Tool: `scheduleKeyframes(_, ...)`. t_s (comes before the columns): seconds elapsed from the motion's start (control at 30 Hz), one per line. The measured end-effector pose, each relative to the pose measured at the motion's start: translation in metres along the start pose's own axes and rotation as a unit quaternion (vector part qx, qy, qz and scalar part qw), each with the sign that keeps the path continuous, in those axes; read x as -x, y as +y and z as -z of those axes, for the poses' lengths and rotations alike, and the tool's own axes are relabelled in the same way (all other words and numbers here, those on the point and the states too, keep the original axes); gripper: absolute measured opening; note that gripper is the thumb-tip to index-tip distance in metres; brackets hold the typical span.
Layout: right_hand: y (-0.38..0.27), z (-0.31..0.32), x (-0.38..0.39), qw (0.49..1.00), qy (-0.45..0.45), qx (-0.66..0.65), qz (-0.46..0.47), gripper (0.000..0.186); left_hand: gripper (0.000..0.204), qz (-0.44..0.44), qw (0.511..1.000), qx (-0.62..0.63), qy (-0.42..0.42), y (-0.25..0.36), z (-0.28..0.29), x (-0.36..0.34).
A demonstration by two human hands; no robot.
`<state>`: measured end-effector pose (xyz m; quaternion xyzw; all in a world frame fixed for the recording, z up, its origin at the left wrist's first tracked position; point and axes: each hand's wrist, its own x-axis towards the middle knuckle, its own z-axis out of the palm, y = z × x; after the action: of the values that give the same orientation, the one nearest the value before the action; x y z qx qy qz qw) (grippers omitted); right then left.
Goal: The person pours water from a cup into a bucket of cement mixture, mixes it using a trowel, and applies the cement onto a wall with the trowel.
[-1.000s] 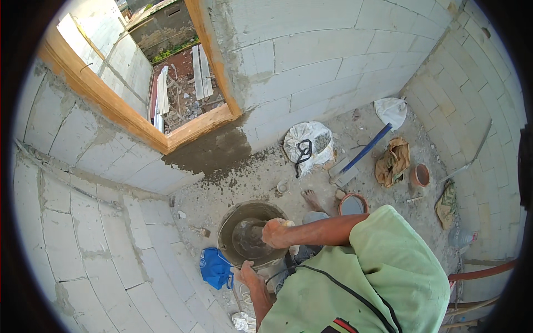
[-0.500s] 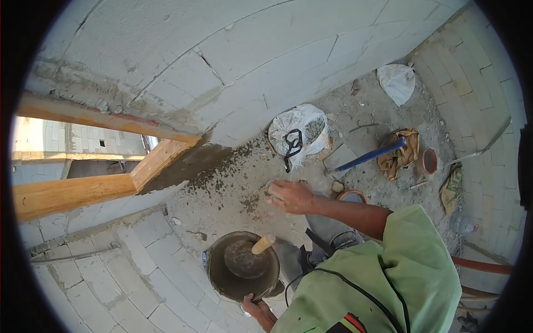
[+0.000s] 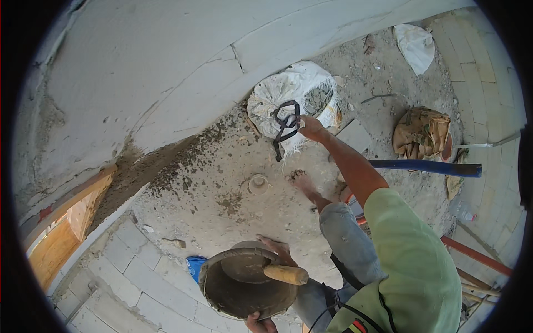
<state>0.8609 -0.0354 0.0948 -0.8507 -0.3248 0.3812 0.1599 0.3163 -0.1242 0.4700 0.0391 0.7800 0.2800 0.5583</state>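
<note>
My left hand (image 3: pixel 259 322) grips the lower rim of a mortar-caked bucket (image 3: pixel 233 286), which is tilted, with a wooden-handled tool (image 3: pixel 283 273) inside. My right arm stretches forward, and my right hand (image 3: pixel 310 127) has its fingers curled at the edge of a black strap (image 3: pixel 277 150) lying on a white woven sack (image 3: pixel 266 105); what exactly they hold is too small to make out. A small pale cup (image 3: pixel 259 184) sits on the dusty floor between the sack and the bucket, near my bare feet.
A blue pole (image 3: pixel 422 166) crosses the right side, near a brown paper sack (image 3: pixel 413 136). A second white bag (image 3: pixel 413 47) lies farther back. A blue bag (image 3: pixel 195 266) is left of the bucket. Block walls and a wooden window frame (image 3: pixel 72 233) border the floor; reddish poles (image 3: pixel 477 255) lie lower right.
My right hand has left the tool in the bucket and reached forward to the white sack. My left hand has raised and tilted the bucket. The view has swung round, pushing the window down-left.
</note>
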Motion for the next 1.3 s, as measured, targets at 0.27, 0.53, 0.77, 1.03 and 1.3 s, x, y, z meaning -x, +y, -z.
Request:
scheduleKeyframes(0.27, 0.015, -0.113, -0.046, 0.998, 0.008, -0.025, -0.063, 0.070, 0.015, 0.012, 1.000, 0.006, 0.018, -0.043, -0.008, -0.045)
scheduleKeyframes(0.53, 0.025, -0.146, -0.041, 0.986, 0.096, -0.122, -0.057, 0.025, 0.009, -0.025, 0.997, -0.061, 0.044, -0.032, -0.050, -0.037)
scheduleKeyframes(0.77, -0.030, -0.064, 0.063, 0.866, 0.016, -0.495, -0.064, 0.019, 0.012, -0.023, 0.996, -0.074, 0.041, -0.008, -0.045, -0.032)
scheduleKeyframes(1.03, -0.071, 0.107, 0.290, 0.836, -0.051, -0.541, -0.079, 0.016, 0.032, -0.060, 0.988, -0.129, -0.055, 0.024, -0.006, -0.032)
scheduleKeyframes(1.3, -0.052, 0.190, 0.493, 0.863, 0.000, -0.491, -0.121, 0.015, 0.030, -0.046, 0.965, -0.225, -0.124, 0.077, 0.023, -0.044)
